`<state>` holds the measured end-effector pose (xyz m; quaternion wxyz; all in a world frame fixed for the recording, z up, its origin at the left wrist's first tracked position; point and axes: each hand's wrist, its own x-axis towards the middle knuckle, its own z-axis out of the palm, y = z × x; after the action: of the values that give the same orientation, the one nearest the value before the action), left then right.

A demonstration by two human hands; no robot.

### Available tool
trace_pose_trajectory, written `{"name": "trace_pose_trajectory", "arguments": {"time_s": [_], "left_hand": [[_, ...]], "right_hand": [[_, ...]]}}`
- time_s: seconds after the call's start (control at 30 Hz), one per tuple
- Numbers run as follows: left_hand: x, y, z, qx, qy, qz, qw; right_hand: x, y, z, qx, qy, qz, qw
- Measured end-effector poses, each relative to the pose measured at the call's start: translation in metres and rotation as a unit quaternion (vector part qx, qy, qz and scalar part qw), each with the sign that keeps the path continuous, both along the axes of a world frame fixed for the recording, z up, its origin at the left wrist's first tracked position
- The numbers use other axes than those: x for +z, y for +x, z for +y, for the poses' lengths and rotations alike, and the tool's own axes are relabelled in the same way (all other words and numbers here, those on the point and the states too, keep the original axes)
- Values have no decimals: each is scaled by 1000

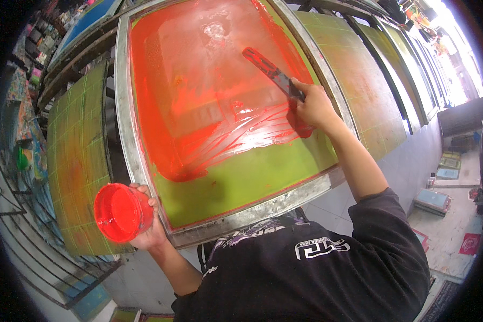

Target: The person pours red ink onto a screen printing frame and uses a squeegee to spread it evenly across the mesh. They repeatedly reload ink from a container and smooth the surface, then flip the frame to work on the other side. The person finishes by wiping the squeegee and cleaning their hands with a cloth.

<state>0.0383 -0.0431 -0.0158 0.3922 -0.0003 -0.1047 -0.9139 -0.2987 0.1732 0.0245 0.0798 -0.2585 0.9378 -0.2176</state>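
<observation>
My left hand (151, 236) is wrapped round a small tub (139, 214) of red ink, tilted so its mouth shows, outside the frame's left edge. Above the screen, my right hand (317, 107) grips the dark handle of a spatula (268, 68) whose blade is smeared red and points up and left. Below them lies a screen-printing frame (124, 107) with metal sides. Glossy red ink (166, 153) covers most of its mesh, with thick streaks across the middle. A yellow-green strip of mesh (263, 174) shows along the near side.
Printing boards stained green and orange stand on both sides, one at the left (78, 166) and one at the right (354, 75). Black metal rails (43, 249) run at the lower left. Flat stacked items (432, 201) lie at the right.
</observation>
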Motion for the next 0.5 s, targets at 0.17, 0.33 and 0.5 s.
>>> {"name": "trace_pose_trajectory", "arguments": {"time_s": [0.17, 0.33, 0.5], "left_hand": [[-2, 3, 0, 6, 20, -4, 1000], [-2, 2, 0, -8, 31, 30, 999], [0, 2, -1, -11, 30, 23, 999]], "right_hand": [[0, 6, 3, 37, -7, -19, 999], [-3, 15, 14, 88, -4, -22, 996], [-10, 38, 22, 149, -4, -10, 989]]}}
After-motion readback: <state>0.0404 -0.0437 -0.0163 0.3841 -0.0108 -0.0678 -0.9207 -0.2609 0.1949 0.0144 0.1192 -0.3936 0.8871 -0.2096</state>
